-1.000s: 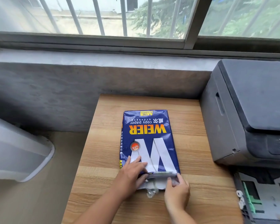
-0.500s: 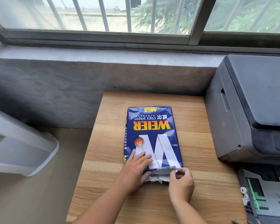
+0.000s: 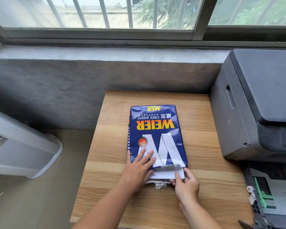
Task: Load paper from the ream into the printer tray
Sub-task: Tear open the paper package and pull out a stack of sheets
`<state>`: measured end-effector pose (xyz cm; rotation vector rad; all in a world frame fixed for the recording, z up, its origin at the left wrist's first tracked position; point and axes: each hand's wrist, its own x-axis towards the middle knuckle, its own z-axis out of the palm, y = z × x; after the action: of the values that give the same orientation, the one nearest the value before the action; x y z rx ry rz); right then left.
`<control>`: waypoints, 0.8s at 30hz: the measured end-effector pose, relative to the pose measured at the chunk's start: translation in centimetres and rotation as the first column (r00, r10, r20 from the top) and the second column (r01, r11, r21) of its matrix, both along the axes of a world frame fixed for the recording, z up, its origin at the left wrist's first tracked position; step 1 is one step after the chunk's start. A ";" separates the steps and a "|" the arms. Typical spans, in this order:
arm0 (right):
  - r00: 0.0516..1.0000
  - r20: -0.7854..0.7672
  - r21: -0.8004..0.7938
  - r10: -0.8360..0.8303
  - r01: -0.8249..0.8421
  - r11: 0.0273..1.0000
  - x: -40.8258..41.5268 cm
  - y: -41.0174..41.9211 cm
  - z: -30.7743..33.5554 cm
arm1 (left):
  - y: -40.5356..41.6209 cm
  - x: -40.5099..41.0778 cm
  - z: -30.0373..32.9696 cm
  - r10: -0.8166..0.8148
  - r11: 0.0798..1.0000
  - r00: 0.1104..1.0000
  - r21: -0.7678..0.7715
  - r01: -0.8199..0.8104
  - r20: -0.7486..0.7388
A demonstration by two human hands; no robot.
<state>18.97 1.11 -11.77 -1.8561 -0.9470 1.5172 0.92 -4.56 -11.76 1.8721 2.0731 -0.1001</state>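
Observation:
A blue ream of copy paper (image 3: pixel 155 129) lies flat on the wooden table (image 3: pixel 203 187), its torn end toward me. A stack of white paper (image 3: pixel 165 174) sticks out of that end. My left hand (image 3: pixel 139 169) lies flat on the wrapper's near left corner, fingers spread. My right hand (image 3: pixel 185 182) pinches the right near corner of the white sheets. The dark printer (image 3: pixel 254 104) stands at the right, and its pulled-out tray (image 3: pixel 274 202) with green guides lies at the lower right.
A concrete sill and a barred window run behind the table. A grey-white appliance (image 3: pixel 20 146) stands on the floor to the left. Torn wrapper scraps (image 3: pixel 158 185) lie at the ream's near end.
The white sheets have slid further out of the wrapper toward me. My right hand has moved from the torn flap onto the paper's corner; my left hand stays pressed on the wrapper.

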 end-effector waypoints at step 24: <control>0.895 -0.050 -0.075 0.443 -0.445 0.892 6.9 -1.6 2.6 | -5.5 4.2 1.1 0.734 0.531 0.437 -0.037 -0.847 0.520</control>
<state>25.89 -0.51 -9.14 -1.7410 -1.3834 1.8696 5.09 -10.07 -10.63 0.6458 2.3936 0.8033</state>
